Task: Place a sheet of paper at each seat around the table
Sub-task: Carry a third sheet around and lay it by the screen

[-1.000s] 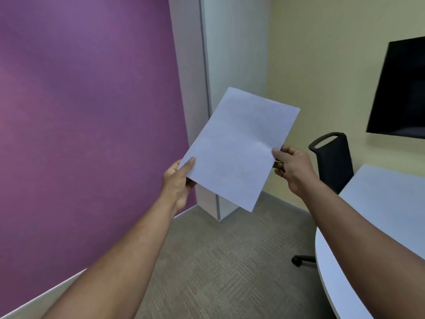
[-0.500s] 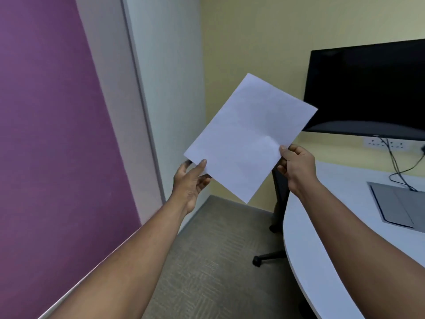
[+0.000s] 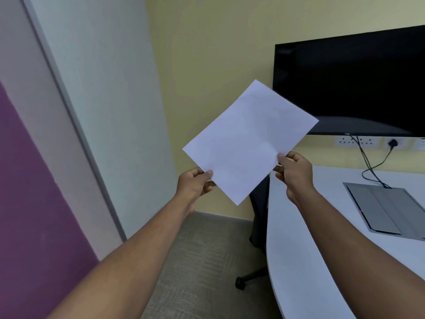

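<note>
You hold a white sheet of paper [image 3: 248,143] up in front of you with both bare hands, arms stretched forward, in the corner of a small meeting room. The sheet is tilted like a diamond, one corner pointing down toward the floor and the far corner overlapping the lower left edge of a dark wall screen [image 3: 358,81]. Your left hand [image 3: 195,186] pinches the sheet's lower left edge, thumb laid on the near face and the fingers curled behind it. Your right hand [image 3: 295,172] grips the lower right edge the same way, thumb on the front, fingers closed behind the paper. Whether it is a single sheet or several pressed together cannot be told from here. The paper hangs in the air, clear of every surface, above the gap between the wall and the curved end of a white table [image 3: 305,261] that runs along your right. A grey panel [image 3: 386,210] is set flush in the tabletop, with black cables [image 3: 370,166] rising from it to wall sockets [image 3: 356,141] under the screen. A black office chair [image 3: 258,217] stands tucked against the table's end, mostly hidden behind the paper and the table, one castor showing on the carpet [image 3: 202,261]. A purple wall panel [image 3: 30,203] fills the left.
</note>
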`<state>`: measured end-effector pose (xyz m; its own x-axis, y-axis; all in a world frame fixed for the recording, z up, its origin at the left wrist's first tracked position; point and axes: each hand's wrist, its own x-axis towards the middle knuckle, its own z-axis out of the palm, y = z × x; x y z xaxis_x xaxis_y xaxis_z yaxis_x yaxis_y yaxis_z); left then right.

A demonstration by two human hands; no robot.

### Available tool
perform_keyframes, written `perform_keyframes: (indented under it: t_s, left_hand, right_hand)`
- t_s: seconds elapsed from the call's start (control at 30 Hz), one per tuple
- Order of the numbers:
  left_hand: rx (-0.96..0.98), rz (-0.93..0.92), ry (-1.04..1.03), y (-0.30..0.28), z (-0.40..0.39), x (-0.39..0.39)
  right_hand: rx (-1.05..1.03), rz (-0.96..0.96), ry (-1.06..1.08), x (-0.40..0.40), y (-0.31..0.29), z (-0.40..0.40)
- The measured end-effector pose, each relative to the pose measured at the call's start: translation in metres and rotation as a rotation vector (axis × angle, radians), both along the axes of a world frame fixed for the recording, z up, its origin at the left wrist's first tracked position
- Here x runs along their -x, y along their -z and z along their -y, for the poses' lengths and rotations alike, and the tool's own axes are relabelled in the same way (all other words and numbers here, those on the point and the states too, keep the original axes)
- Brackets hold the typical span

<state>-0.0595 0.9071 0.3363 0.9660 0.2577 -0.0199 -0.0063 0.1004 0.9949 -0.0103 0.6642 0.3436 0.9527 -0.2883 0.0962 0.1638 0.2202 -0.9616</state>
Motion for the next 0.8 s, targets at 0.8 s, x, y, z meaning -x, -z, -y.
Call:
perform_keyframes:
  t_s: [0.8]
  left_hand:
    - [-0.081, -0.012, 0.308, 0.048, 0.105, -0.336]
  right_hand:
    - [0.000, -0.185, 0.468, -0.192, 0.066, 0.095]
